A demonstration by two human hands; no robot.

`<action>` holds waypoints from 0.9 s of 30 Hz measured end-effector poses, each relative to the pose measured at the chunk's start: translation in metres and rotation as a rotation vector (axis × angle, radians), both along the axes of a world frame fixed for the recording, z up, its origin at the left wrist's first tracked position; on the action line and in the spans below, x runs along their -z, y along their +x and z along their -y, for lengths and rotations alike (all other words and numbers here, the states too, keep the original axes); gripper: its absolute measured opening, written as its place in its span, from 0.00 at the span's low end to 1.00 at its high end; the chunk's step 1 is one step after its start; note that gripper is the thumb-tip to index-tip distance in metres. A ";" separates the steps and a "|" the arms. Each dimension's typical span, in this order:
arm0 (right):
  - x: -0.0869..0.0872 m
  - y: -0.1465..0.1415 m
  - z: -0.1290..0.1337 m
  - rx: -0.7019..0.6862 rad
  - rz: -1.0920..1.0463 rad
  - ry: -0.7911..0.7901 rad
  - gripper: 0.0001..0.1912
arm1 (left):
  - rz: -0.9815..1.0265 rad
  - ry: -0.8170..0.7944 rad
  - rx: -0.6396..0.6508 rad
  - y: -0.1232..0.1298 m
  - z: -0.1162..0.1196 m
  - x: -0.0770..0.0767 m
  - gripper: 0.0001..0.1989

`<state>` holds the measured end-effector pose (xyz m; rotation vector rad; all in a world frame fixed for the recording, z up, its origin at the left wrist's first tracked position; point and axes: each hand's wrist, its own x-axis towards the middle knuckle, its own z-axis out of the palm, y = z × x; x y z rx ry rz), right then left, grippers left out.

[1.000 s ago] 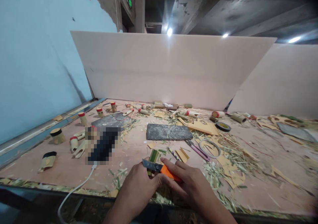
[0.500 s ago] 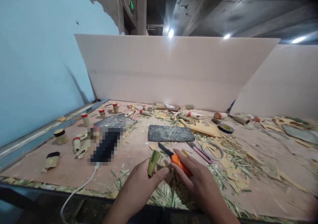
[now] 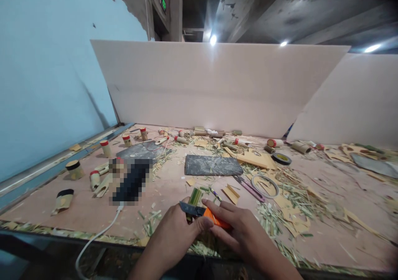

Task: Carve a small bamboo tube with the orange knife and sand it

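A short green bamboo piece (image 3: pixel 195 197) is gripped in my left hand (image 3: pixel 175 230), its top end pointing up and away. My right hand (image 3: pixel 238 228) is wrapped round the orange handle (image 3: pixel 214 220) of a knife. The dark blade (image 3: pixel 190 209) lies across the bamboo piece, pointing left, and hides part of it. My left thumb rests by the near end of the handle, where the two hands meet. Green shavings lie under and around both hands.
A grey stone block (image 3: pixel 213 165) lies beyond my hands. Purple-handled scissors (image 3: pixel 251 190), a pale ring (image 3: pixel 265 186) and black tape (image 3: pixel 281 159) are to the right. Capped bamboo tubes, a pixelated dark object (image 3: pixel 132 182) and a white cable (image 3: pixel 104 232) are at the left.
My right hand has brought the knife left and down, so the blade now crosses the bamboo piece instead of standing apart from it. A folded tan scrap beyond my right hand has come into fuller view.
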<state>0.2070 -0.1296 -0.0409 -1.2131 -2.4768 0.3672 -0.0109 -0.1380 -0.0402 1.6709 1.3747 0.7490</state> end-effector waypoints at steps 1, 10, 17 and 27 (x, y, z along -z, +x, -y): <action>0.001 0.000 0.000 0.000 0.012 0.013 0.26 | -0.006 0.000 0.003 0.000 0.000 0.000 0.19; 0.009 0.003 -0.014 0.560 -0.144 0.087 0.24 | -0.023 0.005 -0.022 0.004 0.001 0.000 0.27; 0.013 0.004 -0.012 0.457 -0.213 0.102 0.25 | 0.118 -0.027 -0.014 0.002 -0.005 0.009 0.23; 0.007 0.002 -0.003 0.161 -0.063 0.118 0.25 | 0.345 -0.102 0.098 -0.004 -0.009 0.010 0.27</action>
